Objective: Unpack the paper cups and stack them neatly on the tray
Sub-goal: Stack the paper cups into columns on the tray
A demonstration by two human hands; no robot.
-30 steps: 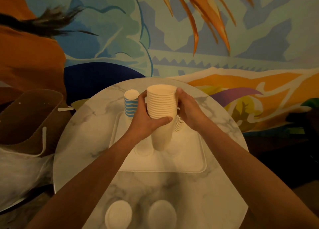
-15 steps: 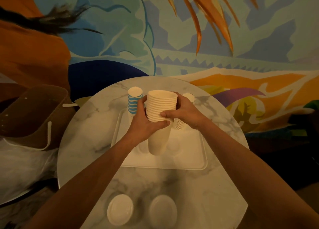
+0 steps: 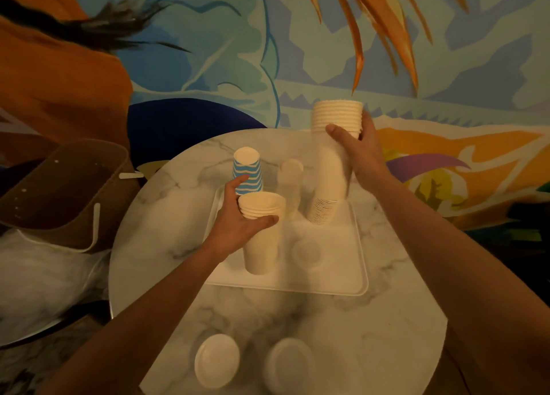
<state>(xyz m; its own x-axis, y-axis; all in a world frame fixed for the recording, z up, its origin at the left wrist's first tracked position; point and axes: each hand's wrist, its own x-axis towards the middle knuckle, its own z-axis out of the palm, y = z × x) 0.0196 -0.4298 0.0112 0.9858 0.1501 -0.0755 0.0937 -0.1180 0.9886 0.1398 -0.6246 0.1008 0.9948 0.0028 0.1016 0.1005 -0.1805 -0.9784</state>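
On my feed a painted mural (image 3: 297,52) fills the wall: blue and teal shapes, orange streaks from the top, a dark blue patch low down. A round marble-patterned counter (image 3: 342,335) stands before it. Left of it sits an open brown bag (image 3: 68,186), with crumpled white material (image 3: 38,281) below. The light is dim and warm.
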